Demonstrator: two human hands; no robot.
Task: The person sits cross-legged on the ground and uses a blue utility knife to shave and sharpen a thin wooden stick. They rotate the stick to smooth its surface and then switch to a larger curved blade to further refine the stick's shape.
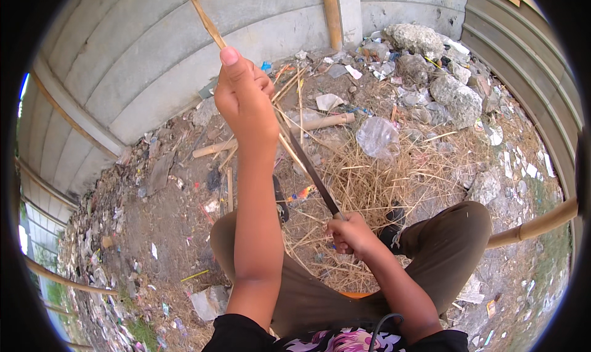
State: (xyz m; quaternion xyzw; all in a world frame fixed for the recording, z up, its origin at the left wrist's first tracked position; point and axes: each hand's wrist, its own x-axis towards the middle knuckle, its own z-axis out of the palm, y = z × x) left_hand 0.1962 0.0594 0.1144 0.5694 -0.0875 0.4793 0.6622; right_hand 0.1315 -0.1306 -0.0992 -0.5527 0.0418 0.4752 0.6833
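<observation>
My left hand (249,103) is raised in the upper middle, its fingers closed round a thin bamboo strip (206,18) with the thumb lying along it. One end of the strip runs up past the top edge; the other slants down between my knees. Lower and to the right, my right hand (353,234) grips a long dark-bladed knife (313,175) near its base, hiding the handle. The blade points up and left, close alongside the lower part of the strip; I cannot tell whether they touch. Below both lies a heap of straw-coloured shavings (369,186).
Cut bamboo pieces (329,122) and a clear plastic bag (377,137) lie ahead. Rocks (457,100) and litter pile up near the concrete wall (265,13). Corrugated sheeting (523,50) stands at right, with a bamboo pole (532,228) beside my knee.
</observation>
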